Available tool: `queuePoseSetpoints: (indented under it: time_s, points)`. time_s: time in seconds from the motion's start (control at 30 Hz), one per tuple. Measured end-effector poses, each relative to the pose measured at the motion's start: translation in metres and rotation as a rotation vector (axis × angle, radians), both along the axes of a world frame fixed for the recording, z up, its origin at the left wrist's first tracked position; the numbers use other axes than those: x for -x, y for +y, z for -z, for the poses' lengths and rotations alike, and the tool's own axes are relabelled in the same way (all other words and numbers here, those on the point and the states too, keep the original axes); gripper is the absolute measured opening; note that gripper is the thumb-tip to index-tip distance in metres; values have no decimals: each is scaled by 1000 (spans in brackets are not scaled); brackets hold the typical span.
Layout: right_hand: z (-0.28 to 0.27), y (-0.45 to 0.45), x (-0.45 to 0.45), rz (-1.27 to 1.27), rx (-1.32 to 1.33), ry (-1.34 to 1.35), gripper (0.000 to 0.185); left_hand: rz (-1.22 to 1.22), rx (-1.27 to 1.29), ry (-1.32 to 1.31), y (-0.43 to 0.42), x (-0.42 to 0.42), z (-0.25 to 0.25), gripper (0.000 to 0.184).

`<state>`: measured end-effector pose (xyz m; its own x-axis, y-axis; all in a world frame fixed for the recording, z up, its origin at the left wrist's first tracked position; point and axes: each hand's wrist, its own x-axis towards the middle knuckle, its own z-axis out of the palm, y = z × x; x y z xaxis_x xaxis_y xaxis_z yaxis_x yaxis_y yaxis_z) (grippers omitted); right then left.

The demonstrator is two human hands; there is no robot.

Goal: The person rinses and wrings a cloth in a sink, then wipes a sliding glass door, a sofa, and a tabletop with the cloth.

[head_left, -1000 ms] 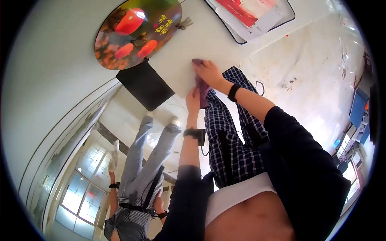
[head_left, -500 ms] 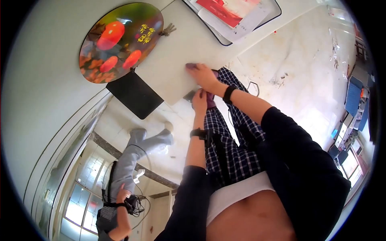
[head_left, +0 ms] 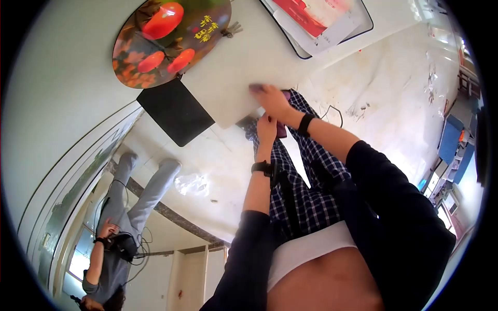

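Note:
My right hand (head_left: 276,102) is closed on a dark purple piece that looks like cloth (head_left: 256,88), its end showing past the fingertips. My left hand (head_left: 266,129) is lower and closer to me, fingers closed at another dark purple part (head_left: 280,129) of what looks like the same cloth. I cannot make out its full shape, since both hands cover much of it. Both hands are over my knees in checked trousers (head_left: 306,207), at the near edge of a pale table (head_left: 223,103).
An oval fan with red fruit pictures (head_left: 176,39) lies on the table, beside a black flat panel (head_left: 176,112). A dark-rimmed tray (head_left: 298,52) holds papers. Another person in grey trousers (head_left: 150,192) stands at left, with cables. Clear plastic (head_left: 192,184) lies on the floor.
My view has shifted slightly, so hands and table things appear moved to the right. The right hand still grips the purple cloth. The other person has moved left, legs apart.

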<state>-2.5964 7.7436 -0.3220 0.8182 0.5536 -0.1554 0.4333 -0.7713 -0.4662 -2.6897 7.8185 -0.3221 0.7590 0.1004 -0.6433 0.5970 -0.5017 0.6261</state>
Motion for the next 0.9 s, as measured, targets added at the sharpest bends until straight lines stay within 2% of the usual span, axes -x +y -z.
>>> queuePoseSetpoints:
  time_s: [0.03, 0.07, 0.1, 0.13, 0.2, 0.27, 0.3, 0.37, 0.5, 0.57, 0.63, 0.73, 0.83, 0.9]
  points:
    - [-5, 7, 7, -14, -70, -13, 37, -56, 32, -36, 3, 12, 9, 31]
    - [-10, 4, 9, -96, -22, -116, 40, -111, 62, -72, 7, 24, 17, 31]
    - [-13, -3, 2, -56, 12, -63, 47, -165, 92, -108, 8, 32, 20, 30]
    - [-12, -11, -7, -15, 47, -9, 56, -179, 63, 0, 14, 31, 8, 37]
    - [-26, -10, -41, 42, 145, 48, 68, -305, 52, -129, 24, 10, -9, 43]
    - [-21, -2, -62, 39, 157, -104, 60, -366, 73, -162, 29, -21, -42, 52]
    - [-16, 5, -71, 37, 164, -181, 57, -350, 74, -223, 32, -31, -34, 51]
    - [-8, 33, -84, 8, 318, -161, 57, -321, 66, -345, 42, -46, -17, 48]
    - [2, 81, -66, -78, 559, -323, 56, -381, 96, -253, 66, -40, -8, 41]
    - [12, 92, -36, -162, 410, -275, 54, -383, 35, -189, 75, -9, 6, 38]
    - [14, 96, -4, -228, 237, -272, 54, -362, 81, -70, 84, 16, -6, 37]
    - [-2, 83, 11, -384, 201, -176, 54, -296, 167, 30, 91, 37, -14, 36]
    - [-5, 56, -5, -208, -152, -16, 51, -252, 225, -61, 86, 29, -14, 38]
    - [-5, 48, -31, 46, -20, 25, 60, -200, 186, -125, 75, 1, -5, 38]
